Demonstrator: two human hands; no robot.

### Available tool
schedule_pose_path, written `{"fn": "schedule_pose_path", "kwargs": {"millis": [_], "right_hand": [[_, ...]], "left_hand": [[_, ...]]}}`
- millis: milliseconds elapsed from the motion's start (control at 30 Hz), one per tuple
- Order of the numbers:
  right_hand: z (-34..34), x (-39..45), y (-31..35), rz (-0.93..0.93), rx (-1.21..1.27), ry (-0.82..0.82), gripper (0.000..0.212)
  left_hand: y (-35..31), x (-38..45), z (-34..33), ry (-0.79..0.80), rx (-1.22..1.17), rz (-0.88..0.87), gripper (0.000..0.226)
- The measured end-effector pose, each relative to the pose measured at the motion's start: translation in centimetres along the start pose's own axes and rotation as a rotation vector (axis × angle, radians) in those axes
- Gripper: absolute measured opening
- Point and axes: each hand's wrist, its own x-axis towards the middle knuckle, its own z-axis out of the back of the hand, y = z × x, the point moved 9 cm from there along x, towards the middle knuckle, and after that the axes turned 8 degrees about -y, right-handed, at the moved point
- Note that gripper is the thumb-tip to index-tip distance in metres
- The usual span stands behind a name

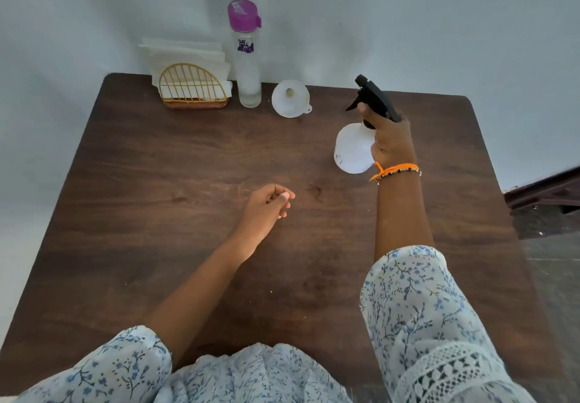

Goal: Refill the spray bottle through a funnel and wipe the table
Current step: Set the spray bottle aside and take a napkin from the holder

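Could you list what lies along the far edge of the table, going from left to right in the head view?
Napkin holder → water bottle → funnel → spray bottle, held by the right hand.

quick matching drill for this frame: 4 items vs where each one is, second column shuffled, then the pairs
Items:
1. spray bottle
2. funnel
3. water bottle
4. napkins

Places:
A. in the gold wire holder
B. held by the right hand
C. standing beside the holder, purple cap on
D. lying alone on the table, wide mouth toward the camera

Pairs: 1-B, 2-D, 3-C, 4-A
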Motion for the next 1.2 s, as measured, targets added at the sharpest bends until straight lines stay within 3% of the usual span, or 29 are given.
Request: {"fn": "schedule_pose_path", "kwargs": {"millis": [500, 867, 1033, 1200], "right_hand": [[-3.9, 11.4, 1.8, 0.123, 0.051, 0.120, 0.028], [-6.6, 13.5, 1.5, 0.091, 0.092, 0.213, 0.030], [-5.3, 12.6, 1.2, 0.103, 0.052, 0.077, 0.044], [-2.2, 8.6, -0.2, 0.047, 0.102, -0.241, 0.050]], "left_hand": [[-3.3, 6.5, -1.2, -0.107, -0.059, 0.058, 0.018], [-5.2, 9.2, -2.0, -0.094, -0.089, 0.066, 0.017], [-5.3, 9.2, -1.8, -0.094, -0.104, 0.073, 0.018], [-5.2, 8.8, -0.7, -0.111, -0.137, 0.084, 0.018]]}}
